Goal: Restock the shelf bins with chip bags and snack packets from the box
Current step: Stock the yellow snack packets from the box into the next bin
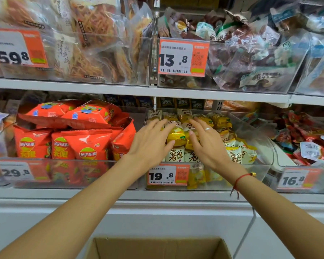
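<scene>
Both my hands reach into the clear middle bin point(254, 171) on the lower shelf. It holds several yellow and white snack packets point(176, 136). My left hand point(151, 142) lies on the left of the pile with its fingers straight and spread. My right hand point(207, 142), with a ring and a red wrist cord, lies on the right with straight fingers. The packets sit between the two palms, touched on both sides. The open cardboard box point(157, 248) stands below at the bottom edge; its inside is mostly out of view.
Left of the middle bin is a bin of orange chip bags point(79, 135). To the right is a bin of red packets point(305, 139). The upper shelf point(138, 90) carries clear bins of dried snacks. Price tags hang on the bin fronts.
</scene>
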A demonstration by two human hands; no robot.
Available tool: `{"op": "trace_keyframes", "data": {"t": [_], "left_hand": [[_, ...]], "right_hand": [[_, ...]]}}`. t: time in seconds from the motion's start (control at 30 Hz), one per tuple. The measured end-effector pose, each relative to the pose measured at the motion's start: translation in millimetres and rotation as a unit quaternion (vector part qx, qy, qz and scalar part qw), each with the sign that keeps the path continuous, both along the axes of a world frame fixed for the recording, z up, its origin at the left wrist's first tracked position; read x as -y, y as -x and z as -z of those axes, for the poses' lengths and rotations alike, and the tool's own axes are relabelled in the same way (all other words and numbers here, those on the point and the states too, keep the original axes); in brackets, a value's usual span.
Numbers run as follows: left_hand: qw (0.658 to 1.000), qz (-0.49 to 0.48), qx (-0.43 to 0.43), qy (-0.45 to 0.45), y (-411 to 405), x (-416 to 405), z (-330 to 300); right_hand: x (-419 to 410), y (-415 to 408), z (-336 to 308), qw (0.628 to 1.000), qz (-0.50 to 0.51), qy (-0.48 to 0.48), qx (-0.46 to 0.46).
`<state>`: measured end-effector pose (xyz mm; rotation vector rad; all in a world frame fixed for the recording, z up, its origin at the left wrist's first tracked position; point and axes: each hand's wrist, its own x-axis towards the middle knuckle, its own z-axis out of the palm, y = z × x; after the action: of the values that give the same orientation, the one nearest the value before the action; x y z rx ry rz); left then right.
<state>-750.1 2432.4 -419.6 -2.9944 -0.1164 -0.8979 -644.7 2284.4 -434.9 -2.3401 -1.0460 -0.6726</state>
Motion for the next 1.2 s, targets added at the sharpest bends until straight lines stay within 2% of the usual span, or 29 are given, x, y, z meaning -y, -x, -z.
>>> {"op": "trace_keyframes", "data": {"t": [0.07,0.3,0.4,0.47,0.57,0.63,0.7,0.8,0.87,0.97,1.03,1.1,1.2], "left_hand": [[1.0,-0.007,0.008,-0.001,4.6,2.7,0.0],[0.997,-0.005,-0.043,-0.059,13.0,-1.6,10.8],[0.997,0.002,-0.045,-0.066,17.6,0.3,7.9],[0.995,0.036,-0.015,-0.088,30.2,6.8,5.8],[0.99,0.074,0.086,-0.08,65.1,18.7,21.1],[0.989,0.074,0.115,-0.049,91.7,22.7,45.0],[0.992,0.062,0.105,-0.013,112.7,19.7,79.6],[0.997,0.034,0.015,0.074,136.9,14.4,144.3],[0.98,0.004,-0.121,0.159,151.8,16.2,189.2],[0.902,-0.021,-0.357,0.242,174.2,16.8,259.6],[0.843,-0.026,-0.467,0.265,187.9,18.8,298.9],[0.792,-0.037,-0.56,0.241,197.7,19.7,331.6],[0.745,-0.026,-0.653,0.133,201.4,18.4,365.4]], "right_hand": [[0.9,5.9,0.4,1.0,0.0,-0.019,0.02],[5.4,17.5,13.3,0.995,0.015,0.095,-0.009],[8.3,23.0,8.9,0.996,0.016,0.089,-0.004],[14.1,33.7,6.3,0.999,0.0,0.04,0.03],[32.2,65.8,16.1,0.996,-0.052,-0.026,0.063],[47.1,86.2,36.8,0.994,-0.094,-0.03,0.04],[59.0,97.5,65.9,0.993,-0.121,0.011,0.014],[72.5,108.8,120.3,0.982,-0.141,0.121,-0.037],[81.2,117.7,157.4,0.964,-0.149,0.204,-0.079],[94.4,135.9,209.1,0.914,-0.161,0.339,-0.152],[103.6,145.4,240.3,0.869,-0.142,0.418,-0.222],[112.6,149.8,267.4,0.826,-0.111,0.489,-0.257],[119.2,148.8,303.1,0.769,-0.085,0.604,-0.191]]}}
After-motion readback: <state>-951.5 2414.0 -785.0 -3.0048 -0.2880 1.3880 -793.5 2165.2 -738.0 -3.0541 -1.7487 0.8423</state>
